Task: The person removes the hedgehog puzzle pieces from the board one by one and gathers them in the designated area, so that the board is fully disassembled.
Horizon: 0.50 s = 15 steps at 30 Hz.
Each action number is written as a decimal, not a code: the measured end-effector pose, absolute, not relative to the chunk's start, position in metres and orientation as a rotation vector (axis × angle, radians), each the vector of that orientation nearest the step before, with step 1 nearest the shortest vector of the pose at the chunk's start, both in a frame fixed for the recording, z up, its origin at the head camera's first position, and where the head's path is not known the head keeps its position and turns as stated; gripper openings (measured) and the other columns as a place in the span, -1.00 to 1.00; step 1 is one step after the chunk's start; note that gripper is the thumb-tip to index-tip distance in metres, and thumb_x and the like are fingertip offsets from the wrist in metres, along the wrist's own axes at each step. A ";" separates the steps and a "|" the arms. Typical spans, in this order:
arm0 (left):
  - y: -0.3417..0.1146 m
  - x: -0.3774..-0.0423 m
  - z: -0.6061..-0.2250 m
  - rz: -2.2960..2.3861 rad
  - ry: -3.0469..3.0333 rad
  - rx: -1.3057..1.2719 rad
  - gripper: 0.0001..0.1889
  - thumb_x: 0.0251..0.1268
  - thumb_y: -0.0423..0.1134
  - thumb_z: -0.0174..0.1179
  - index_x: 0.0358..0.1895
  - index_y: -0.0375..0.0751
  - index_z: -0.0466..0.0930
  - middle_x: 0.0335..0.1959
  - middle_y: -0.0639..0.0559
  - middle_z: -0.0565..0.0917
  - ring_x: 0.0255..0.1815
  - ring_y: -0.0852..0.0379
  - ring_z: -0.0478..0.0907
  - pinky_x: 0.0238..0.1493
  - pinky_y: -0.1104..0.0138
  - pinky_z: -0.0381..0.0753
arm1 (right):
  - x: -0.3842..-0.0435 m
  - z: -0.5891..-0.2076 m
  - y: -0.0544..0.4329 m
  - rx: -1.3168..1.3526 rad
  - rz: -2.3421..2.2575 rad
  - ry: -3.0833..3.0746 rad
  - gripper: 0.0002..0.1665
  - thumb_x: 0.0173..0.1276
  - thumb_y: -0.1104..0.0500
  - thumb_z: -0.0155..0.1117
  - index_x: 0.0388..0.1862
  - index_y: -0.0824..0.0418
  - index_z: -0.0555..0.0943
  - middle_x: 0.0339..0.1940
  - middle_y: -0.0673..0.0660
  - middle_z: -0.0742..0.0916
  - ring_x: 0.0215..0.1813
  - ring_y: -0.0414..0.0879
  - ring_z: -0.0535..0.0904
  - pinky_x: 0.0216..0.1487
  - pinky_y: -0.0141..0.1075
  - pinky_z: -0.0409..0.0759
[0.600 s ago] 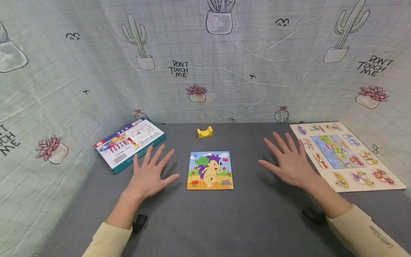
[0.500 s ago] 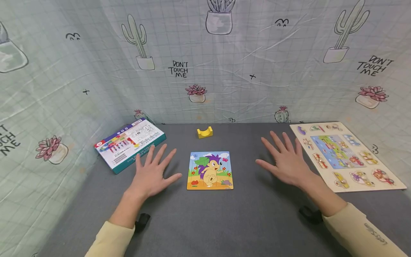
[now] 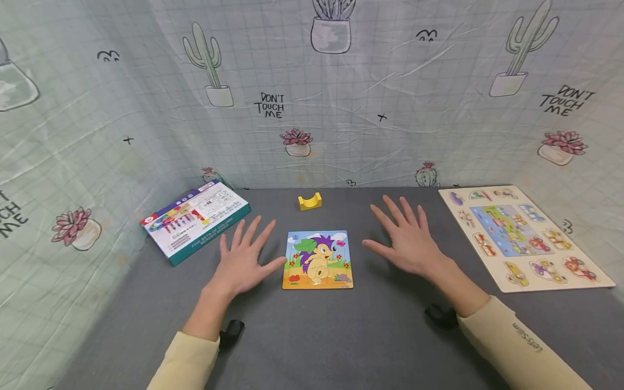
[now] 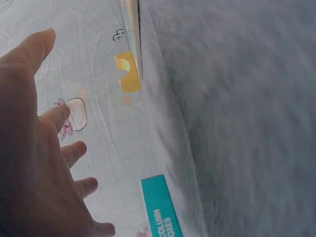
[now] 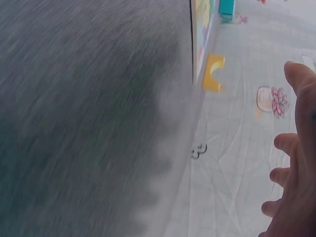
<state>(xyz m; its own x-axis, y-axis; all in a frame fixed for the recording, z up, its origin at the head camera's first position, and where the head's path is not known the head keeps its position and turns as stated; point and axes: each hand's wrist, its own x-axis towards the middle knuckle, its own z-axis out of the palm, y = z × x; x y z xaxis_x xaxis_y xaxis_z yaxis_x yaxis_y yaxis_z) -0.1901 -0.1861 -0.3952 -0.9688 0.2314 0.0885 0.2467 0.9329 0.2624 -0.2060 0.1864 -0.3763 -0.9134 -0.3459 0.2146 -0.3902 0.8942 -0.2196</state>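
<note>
A square hedgehog puzzle (image 3: 318, 260) lies flat in the middle of the grey table. Left of it is my left hand (image 3: 244, 265), fingers spread and holding nothing, its thumb tip close to the puzzle's left edge. My right hand (image 3: 407, 244) is spread the same way on the other side, a short gap from the puzzle. Both wrist views show the hands raised over the table, with nothing in them. Behind the puzzle sits a yellow block (image 3: 310, 202) with a curved notch in its top, also seen in the left wrist view as the yellow block (image 4: 128, 74).
At the left back lies a teal and white box (image 3: 197, 219), just beyond the left fingertips. A wooden board with picture pieces (image 3: 526, 238) lies at the right. A printed curtain (image 3: 341, 135) stands behind and along both sides of the grey table (image 3: 331, 341).
Both hands have moved inward toward the puzzle, the right one farther than the left. The puzzle, block, box and board have stayed in place.
</note>
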 end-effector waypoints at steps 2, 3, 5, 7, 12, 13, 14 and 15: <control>-0.185 -0.192 -0.397 -0.462 -3.032 -0.374 -0.02 0.25 0.47 0.08 0.65 0.16 -0.01 0.65 -0.11 -0.07 0.61 -0.31 -0.29 0.35 -0.44 -0.36 | -0.209 -0.377 0.179 0.582 0.407 -2.886 0.04 0.38 -0.44 0.12 0.65 0.06 0.16 0.66 0.22 0.07 0.62 0.32 -0.19 0.45 0.35 -0.32; -0.185 -0.193 -0.397 -0.484 -3.029 -0.372 -0.02 0.26 0.47 0.09 0.65 0.16 -0.01 0.65 -0.10 -0.07 0.61 -0.31 -0.28 0.36 -0.44 -0.34 | -0.210 -0.377 0.176 0.591 0.417 -2.885 0.05 0.37 -0.45 0.13 0.65 0.06 0.16 0.66 0.22 0.07 0.62 0.32 -0.19 0.46 0.34 -0.32; -0.184 -0.194 -0.399 -0.544 -3.024 -0.371 -0.02 0.26 0.45 0.11 0.65 0.16 -0.01 0.65 -0.09 -0.06 0.61 -0.29 -0.27 0.37 -0.42 -0.32 | -0.213 -0.379 0.168 0.613 0.435 -2.875 0.05 0.36 -0.44 0.15 0.64 0.06 0.16 0.66 0.21 0.08 0.62 0.30 -0.17 0.47 0.32 -0.29; -0.183 -0.195 -0.400 -0.612 -3.011 -0.377 -0.02 0.26 0.42 0.14 0.65 0.15 -0.01 0.65 -0.09 -0.04 0.61 -0.29 -0.26 0.38 -0.42 -0.31 | -0.215 -0.379 0.161 0.640 0.462 -2.863 0.05 0.35 -0.42 0.19 0.64 0.06 0.17 0.65 0.21 0.10 0.62 0.30 -0.14 0.48 0.31 -0.25; -0.182 -0.198 -0.406 -0.735 -2.975 -0.401 -0.03 0.24 0.39 0.19 0.64 0.10 0.05 0.64 -0.07 0.03 0.61 -0.28 -0.21 0.39 -0.40 -0.25 | -0.221 -0.379 0.143 0.708 0.542 -2.839 0.04 0.34 -0.37 0.25 0.63 0.09 0.19 0.64 0.22 0.15 0.61 0.29 -0.08 0.49 0.27 -0.15; -0.182 -0.198 -0.408 -0.750 -2.965 -0.408 -0.03 0.24 0.38 0.20 0.63 0.08 0.07 0.63 -0.08 0.05 0.61 -0.29 -0.20 0.39 -0.40 -0.24 | -0.222 -0.380 0.139 0.722 0.557 -2.836 0.04 0.34 -0.37 0.25 0.63 0.09 0.19 0.64 0.22 0.15 0.61 0.28 -0.07 0.49 0.27 -0.14; -0.182 -0.199 -0.410 -0.764 -2.956 -0.413 -0.03 0.24 0.36 0.22 0.63 0.06 0.09 0.63 -0.07 0.06 0.61 -0.28 -0.18 0.40 -0.39 -0.23 | -0.223 -0.379 0.136 0.733 0.576 -2.834 0.04 0.35 -0.36 0.25 0.63 0.09 0.19 0.63 0.22 0.16 0.61 0.27 -0.06 0.50 0.26 -0.13; -0.182 -0.200 -0.411 -0.780 -2.944 -0.423 -0.04 0.23 0.34 0.25 0.62 0.04 0.11 0.62 -0.08 0.08 0.61 -0.29 -0.17 0.40 -0.40 -0.22 | -0.224 -0.379 0.133 0.743 0.593 -2.831 0.03 0.35 -0.35 0.26 0.63 0.09 0.19 0.63 0.21 0.17 0.61 0.26 -0.05 0.50 0.25 -0.12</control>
<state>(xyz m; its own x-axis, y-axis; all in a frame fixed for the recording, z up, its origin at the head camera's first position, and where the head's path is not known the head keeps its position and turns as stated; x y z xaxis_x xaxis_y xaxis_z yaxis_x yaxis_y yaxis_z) -0.1996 -0.1823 -0.4110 -0.9599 0.2462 0.1338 0.2801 0.8336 0.4760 -0.2240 0.1325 -0.3793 -0.8649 -0.4382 0.2447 -0.4995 0.7987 -0.3356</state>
